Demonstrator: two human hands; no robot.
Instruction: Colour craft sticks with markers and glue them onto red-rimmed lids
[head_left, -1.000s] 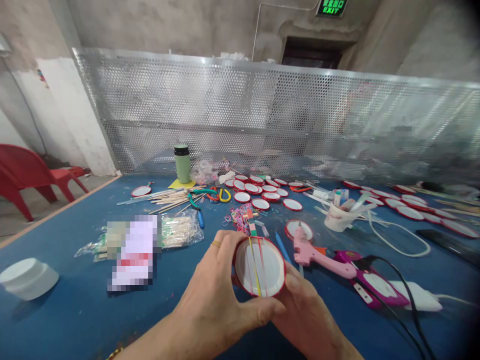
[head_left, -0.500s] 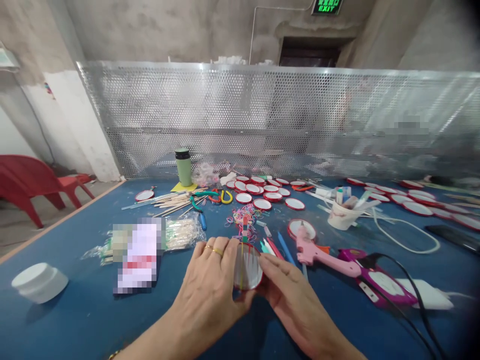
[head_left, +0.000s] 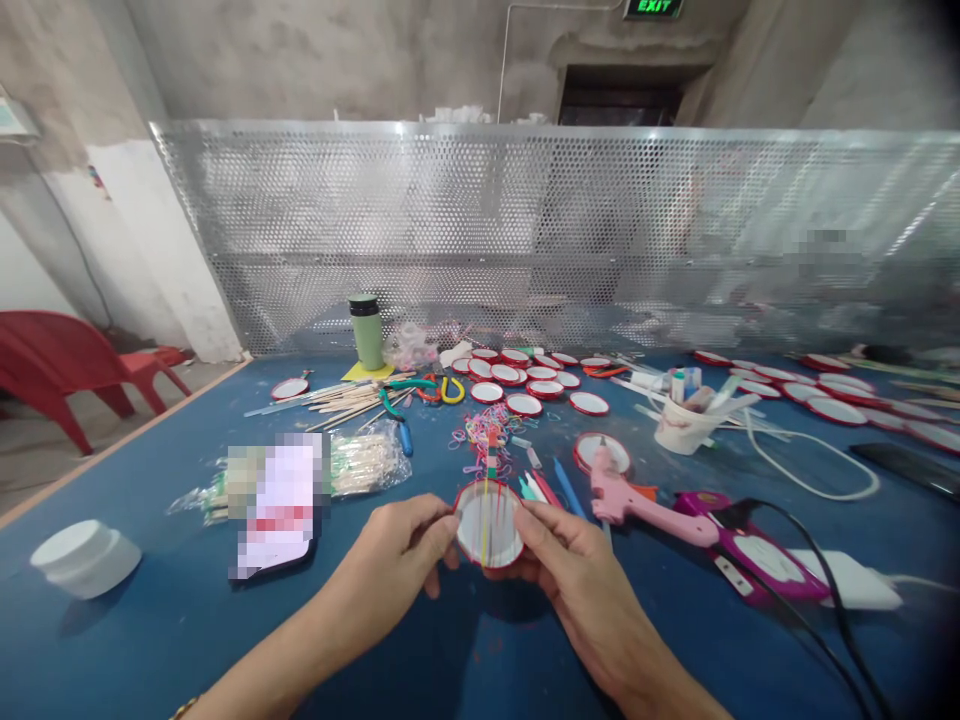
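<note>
A round white lid with a red rim (head_left: 466,525) is held up in front of me, tilted towards me. Yellow and red bands run lengthwise over its face. My right hand (head_left: 574,560) grips the right edge, thumb in front and fingers behind. At the left edge, my left hand (head_left: 409,545) pinches the rim between thumb and fingers; the fingertips are partly hidden. Just beyond the lid lies a pile of coloured rubber bands (head_left: 487,428). Several pens (head_left: 546,489) lie past my right hand, beside a pink glue gun (head_left: 652,515).
Many red-rimmed lids (head_left: 589,403) lie at the back and right. On the left are a phone (head_left: 281,510), bagged sticks (head_left: 367,462) and a white jar (head_left: 86,560). A cup of tools (head_left: 682,430) and a cable stand right; a perforated metal screen (head_left: 450,220) closes the back.
My left hand has moved left and down from the lid's face to its left edge, uncovering more of the lid. My right hand still grips the other side.
</note>
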